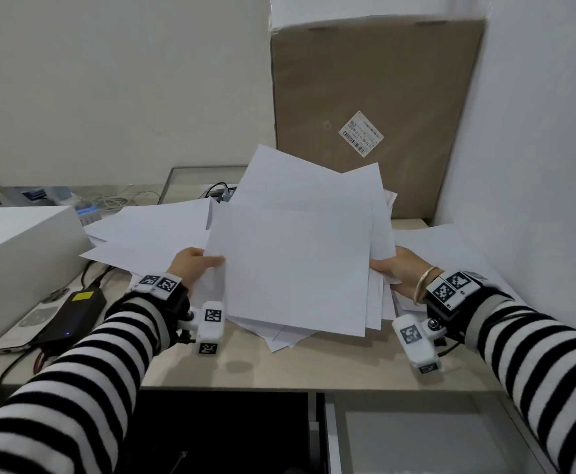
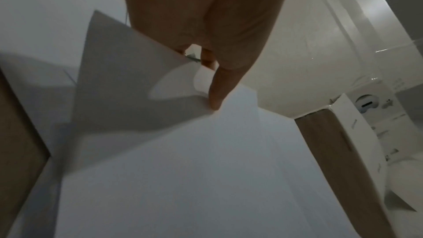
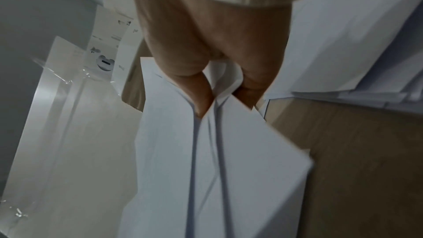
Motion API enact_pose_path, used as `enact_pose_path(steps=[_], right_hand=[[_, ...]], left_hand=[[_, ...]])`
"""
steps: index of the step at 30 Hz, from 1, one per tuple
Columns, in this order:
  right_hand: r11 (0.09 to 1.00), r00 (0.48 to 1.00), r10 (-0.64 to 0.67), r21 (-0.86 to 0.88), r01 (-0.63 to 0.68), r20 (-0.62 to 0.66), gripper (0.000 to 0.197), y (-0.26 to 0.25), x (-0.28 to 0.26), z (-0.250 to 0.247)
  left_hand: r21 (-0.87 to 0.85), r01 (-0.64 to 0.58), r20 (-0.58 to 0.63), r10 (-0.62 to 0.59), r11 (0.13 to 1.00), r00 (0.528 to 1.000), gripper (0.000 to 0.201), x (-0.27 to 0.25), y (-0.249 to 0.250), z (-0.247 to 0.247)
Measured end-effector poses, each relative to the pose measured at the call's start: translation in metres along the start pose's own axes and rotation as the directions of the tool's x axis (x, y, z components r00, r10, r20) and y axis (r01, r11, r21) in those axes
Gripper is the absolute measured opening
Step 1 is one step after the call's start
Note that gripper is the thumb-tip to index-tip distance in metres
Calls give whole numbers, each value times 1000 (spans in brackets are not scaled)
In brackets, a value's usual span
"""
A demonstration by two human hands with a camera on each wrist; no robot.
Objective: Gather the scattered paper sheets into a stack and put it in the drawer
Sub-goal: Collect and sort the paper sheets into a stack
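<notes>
A loose, uneven bundle of white paper sheets [image 1: 293,254] is held above the desk between both hands. My left hand [image 1: 195,265] pinches its left edge, thumb on top. My right hand [image 1: 394,268] grips the right edge, with sheets fanned between thumb and fingers [image 3: 201,95]. In the left wrist view a finger [image 2: 217,88] presses into the sheets [image 2: 183,169]. More sheets [image 1: 149,230] lie spread on the desk at the left, and others [image 1: 450,244] at the right. An open drawer [image 1: 416,439] with a grey bottom shows below the desk's front edge.
A white box [image 1: 16,254] stands at the left, with a black power brick [image 1: 74,313] and a phone [image 1: 30,323] beside it. A brown cardboard panel [image 1: 375,114] leans on the back wall. Cables [image 1: 118,200] lie at the back. A white wall [image 1: 536,131] closes the right side.
</notes>
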State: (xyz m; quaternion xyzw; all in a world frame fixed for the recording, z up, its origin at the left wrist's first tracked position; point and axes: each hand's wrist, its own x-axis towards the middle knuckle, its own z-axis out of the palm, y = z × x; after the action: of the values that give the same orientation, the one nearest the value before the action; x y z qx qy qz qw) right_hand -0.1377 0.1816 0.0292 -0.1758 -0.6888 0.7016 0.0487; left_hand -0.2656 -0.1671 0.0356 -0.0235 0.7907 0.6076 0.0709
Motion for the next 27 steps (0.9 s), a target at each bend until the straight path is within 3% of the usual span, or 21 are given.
enact_pose_path(steps=[3, 6, 8, 10, 11, 15, 16, 18, 20, 21, 24, 27], right_hand=[[999, 997, -17, -28, 20, 72, 37, -1, -1, 3], [997, 990, -33, -61, 42, 135, 33, -3, -3, 5], [996, 987, -32, -75, 44, 159, 32, -4, -3, 6], [994, 990, -38, -92, 51, 137, 33, -5, -1, 9], [994, 992, -50, -95, 61, 118, 33, -7, 1, 11], [989, 988, -145, 18, 144, 60, 32, -30, 4, 22], [985, 986, -163, 68, 160, 45, 38, -38, 3, 25], [980, 985, -173, 109, 168, 31, 75, -48, 4, 29], [970, 972, -227, 102, 221, 54, 113, -46, 6, 30], [961, 963, -262, 104, 255, 62, 118, -40, 8, 29], [955, 950, -294, 64, 289, 108, 100, -28, 4, 30], [951, 950, -307, -34, 308, 51, 53, -27, 9, 33]], left_hand=[[-41, 92, -98, -96, 995, 991, 81, 5, -4, 5], [-18, 131, -56, -131, 991, 990, 101, 8, -9, 2], [40, 104, 37, -106, 994, 994, 77, 9, -9, -1], [-15, 45, 68, -44, 999, 997, 35, 6, -5, 1], [-59, 7, 54, -3, 998, 999, 25, 5, -2, 3], [-257, -211, -91, 193, 943, 977, 12, 4, 27, 13], [-286, -249, -110, 226, 925, 968, 12, 3, 34, 15], [-323, -293, -118, 269, 900, 956, 17, 1, 42, 19], [-345, -261, -83, 247, 902, 965, 24, -1, 35, 23], [-346, -229, -53, 225, 910, 973, 30, -1, 28, 24], [-369, -176, 54, 210, 913, 976, 52, 0, 10, 22], [-433, -144, 130, 220, 890, 967, 64, 1, 7, 17]])
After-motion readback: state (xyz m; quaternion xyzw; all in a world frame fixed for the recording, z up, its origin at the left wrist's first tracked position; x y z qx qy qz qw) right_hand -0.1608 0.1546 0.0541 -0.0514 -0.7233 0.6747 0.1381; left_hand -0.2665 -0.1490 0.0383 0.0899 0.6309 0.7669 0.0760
